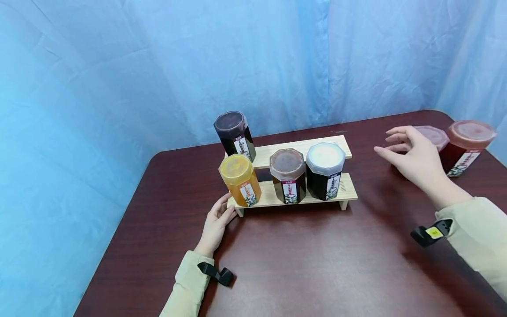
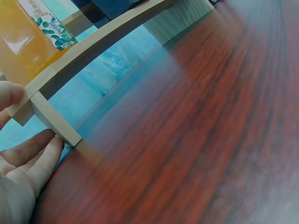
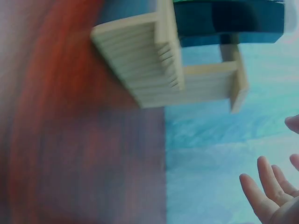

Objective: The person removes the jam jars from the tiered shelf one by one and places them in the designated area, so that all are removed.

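Note:
A two-step wooden rack [image 1: 270, 198] stands on the table. Its lower step bears a jar with a yellow lid and orange contents [image 1: 239, 180], a brown-lidded jar [image 1: 288, 176] and a white-lidded dark jar [image 1: 325, 171]. A tall dark-lidded jar [image 1: 235, 134] stands at the upper step's left end. My left hand [image 1: 215, 222] holds the rack's lower left corner; in the left wrist view the thumb [image 2: 10, 94] lies at the step's end and the fingers by the leg. My right hand [image 1: 420, 156] is raised right of the rack, fingers spread and holding nothing.
Two more jars stand at the table's right side: a red-lidded one [image 1: 467, 147] and a pinkish-lidded one [image 1: 433, 134], partly hidden by my right hand. A blue curtain [image 1: 237, 66] hangs behind the dark reddish wooden table [image 1: 301, 264].

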The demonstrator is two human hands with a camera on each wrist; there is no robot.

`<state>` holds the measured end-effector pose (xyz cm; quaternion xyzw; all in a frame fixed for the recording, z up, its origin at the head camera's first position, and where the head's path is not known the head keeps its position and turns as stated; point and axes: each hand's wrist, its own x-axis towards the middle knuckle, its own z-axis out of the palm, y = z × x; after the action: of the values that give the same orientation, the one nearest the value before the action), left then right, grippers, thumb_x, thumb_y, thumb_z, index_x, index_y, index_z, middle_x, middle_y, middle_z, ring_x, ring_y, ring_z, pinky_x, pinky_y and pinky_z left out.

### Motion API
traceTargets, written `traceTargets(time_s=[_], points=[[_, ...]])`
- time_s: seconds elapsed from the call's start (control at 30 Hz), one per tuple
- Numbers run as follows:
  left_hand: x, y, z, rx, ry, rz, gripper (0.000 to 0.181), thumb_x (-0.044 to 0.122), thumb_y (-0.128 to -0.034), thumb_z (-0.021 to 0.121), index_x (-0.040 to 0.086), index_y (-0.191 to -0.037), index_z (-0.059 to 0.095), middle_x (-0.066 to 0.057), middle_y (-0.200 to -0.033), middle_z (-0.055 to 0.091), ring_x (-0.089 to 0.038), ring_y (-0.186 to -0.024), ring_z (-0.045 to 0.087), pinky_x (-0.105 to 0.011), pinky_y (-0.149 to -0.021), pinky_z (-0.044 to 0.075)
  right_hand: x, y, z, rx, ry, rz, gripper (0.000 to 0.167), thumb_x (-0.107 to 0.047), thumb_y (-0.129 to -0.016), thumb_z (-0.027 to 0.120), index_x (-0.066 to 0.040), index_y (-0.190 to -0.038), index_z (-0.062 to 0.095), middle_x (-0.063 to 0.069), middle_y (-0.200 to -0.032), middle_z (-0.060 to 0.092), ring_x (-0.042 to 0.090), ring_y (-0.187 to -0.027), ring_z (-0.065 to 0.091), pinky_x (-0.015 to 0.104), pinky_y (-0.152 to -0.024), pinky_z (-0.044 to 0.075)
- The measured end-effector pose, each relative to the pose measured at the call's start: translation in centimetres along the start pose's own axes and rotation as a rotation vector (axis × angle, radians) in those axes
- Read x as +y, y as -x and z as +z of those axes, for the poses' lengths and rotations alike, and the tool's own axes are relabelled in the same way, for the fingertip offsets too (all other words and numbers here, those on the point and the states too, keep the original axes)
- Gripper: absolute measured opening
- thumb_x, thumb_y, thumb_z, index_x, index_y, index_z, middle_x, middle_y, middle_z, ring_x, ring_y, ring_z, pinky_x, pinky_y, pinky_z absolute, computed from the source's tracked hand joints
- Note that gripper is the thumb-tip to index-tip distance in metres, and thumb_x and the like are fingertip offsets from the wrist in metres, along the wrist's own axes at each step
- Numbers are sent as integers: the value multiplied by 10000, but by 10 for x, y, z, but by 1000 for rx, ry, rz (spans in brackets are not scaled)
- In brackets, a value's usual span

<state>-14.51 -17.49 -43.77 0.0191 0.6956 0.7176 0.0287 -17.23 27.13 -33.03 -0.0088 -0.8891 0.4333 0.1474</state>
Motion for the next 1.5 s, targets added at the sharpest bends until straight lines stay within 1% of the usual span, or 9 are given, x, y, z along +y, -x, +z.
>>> traceTargets(time_s=[0.1,0.3,0.43,0.57,0.7,0.93,1.17,1.33,1.5], points=[[1,0,1,0,4,0,475,53,-972,492,13,-1427,363,-247,-1311,472,-70,-1049,576,-231,-904,491,-14,-4,0,2,-36,6,359,-370,-842,698,-330,-1129,488,-240,-974,486,-210,-759,491,38,-634,388],[1,1,0,1,-35,7,478,72,-975,498,6,-1428,360,-241,-1289,483,-37,-1025,575,-225,-910,484,-48,-12,4,31,-88,-55,393,-328,-840,705,-226,-1177,529,-202,-994,507,-173,-784,526,73,-643,399],[2,2,1,-3,-33,17,483,87,-974,507,-7,-1424,360,-231,-1274,494,-46,-1030,575,-226,-907,488,-71,-15,9,33,-101,-92,390,-314,-837,708,-230,-1178,537,-197,-1016,508,-169,-788,537,115,-617,393],[1,1,1,-5,-16,18,487,91,-970,514,-10,-1422,361,-246,-1287,487,-70,-1047,576,-231,-901,496,-89,-16,17,21,-125,-120,400,-292,-834,713,-192,-1183,544,-126,-1060,527,-155,-790,553,136,-564,403],[0,1,0,-7,-12,19,495,102,-971,518,-15,-1423,355,-264,-1312,469,-77,-1056,574,-228,-897,497,-103,-16,28,-6,-148,-140,418,-281,-842,707,-142,-1199,539,-37,-1101,548,-136,-796,561,114,-622,440],[-1,0,1,0,1,16,489,87,-968,518,-9,-1421,362,-254,-1300,480,-69,-1034,583,-218,-877,503,-130,-15,44,-74,-202,-155,439,-271,-848,705,-130,-1226,533,33,-1136,561,-55,-840,589,188,-764,493],[-1,0,1,-1,9,10,475,65,-973,497,5,-1424,362,-248,-1301,479,-57,-1026,590,-221,-884,500,-156,-18,61,-157,-219,-185,453,-251,-849,702,-123,-1242,515,79,-1169,554,199,-1010,622,377,-848,497],[-1,0,0,-2,19,2,467,51,-971,491,16,-1422,371,-251,-1310,473,-53,-1026,589,-219,-886,500,-170,-23,75,-269,-239,-160,599,-307,-814,738,-165,-1333,475,95,-1275,518,245,-1169,537,414,-955,466],[-2,-1,-1,-3,13,15,473,50,-969,493,-13,-1418,361,-261,-1296,477,-61,-1029,589,-227,-889,501,-184,-28,89,-350,-188,-154,739,-394,-771,764,-259,-1405,408,77,-1387,456,244,-1287,437,459,-1019,410]])
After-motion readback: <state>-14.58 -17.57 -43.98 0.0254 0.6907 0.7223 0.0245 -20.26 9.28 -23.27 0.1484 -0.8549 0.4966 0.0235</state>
